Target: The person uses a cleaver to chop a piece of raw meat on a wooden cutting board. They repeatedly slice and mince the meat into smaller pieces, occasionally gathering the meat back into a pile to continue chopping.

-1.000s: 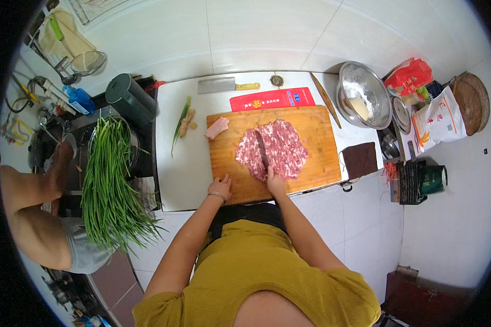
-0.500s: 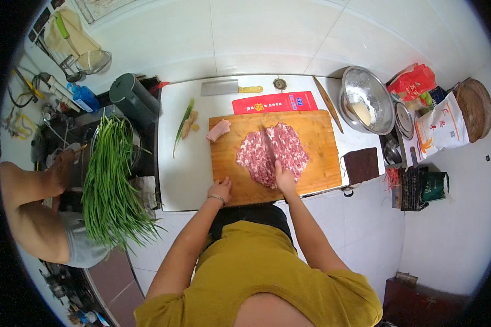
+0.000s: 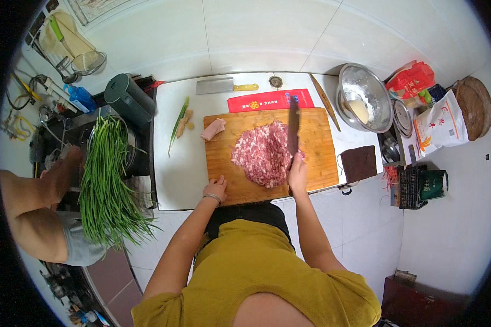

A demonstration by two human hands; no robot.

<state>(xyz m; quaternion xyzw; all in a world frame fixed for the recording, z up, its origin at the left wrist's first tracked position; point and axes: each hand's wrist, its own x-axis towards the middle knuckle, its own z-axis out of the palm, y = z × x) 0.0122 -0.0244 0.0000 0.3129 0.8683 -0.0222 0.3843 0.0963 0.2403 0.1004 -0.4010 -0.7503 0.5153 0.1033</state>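
Note:
My right hand [image 3: 298, 172] grips the handle of a cleaver [image 3: 293, 128], its dark blade raised at the right side of a mound of chopped raw meat [image 3: 259, 155]. The meat spreads over the middle of a wooden cutting board [image 3: 323, 155]. My left hand [image 3: 216, 189] rests with fingers stretched onto the board's near left corner. A pale pink chunk of meat [image 3: 213, 129] lies near the board's far left corner. Left of the board are a green onion [image 3: 178, 125] and pieces of ginger [image 3: 184, 122] on the white counter [image 3: 175, 180].
Behind the board lie a yellow-handled cleaver [image 3: 215, 85] and a red paper strip [image 3: 270, 101]. A steel bowl [image 3: 386, 92] with dough [image 3: 360, 110], a dark cloth [image 3: 359, 164] and bags stand right. Left are long green chives [image 3: 109, 191] and another person's arm [image 3: 30, 191].
My right hand has lifted the cleaver out of the middle of the meat and moved it to the right. The cut line it made has closed up. My left hand stays on the board.

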